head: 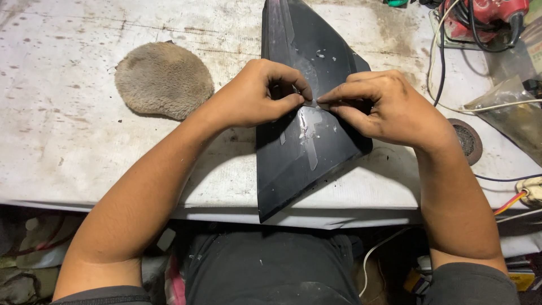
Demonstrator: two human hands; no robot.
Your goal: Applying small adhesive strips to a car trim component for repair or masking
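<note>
A stained white table (73,141) carries a black angular plastic panel (305,152) overhanging its near edge. Left hand (254,96) and right hand (389,107) each pinch a small clear tape strip (312,103). A round tan fleece pad (164,79) lies left; tangled cables (446,62) crowd the right.

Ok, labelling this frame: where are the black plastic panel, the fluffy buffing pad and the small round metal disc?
black plastic panel (293,169): head view, lower face
fluffy buffing pad (163,80): head view, centre
round metal disc (468,139): head view, centre
</note>
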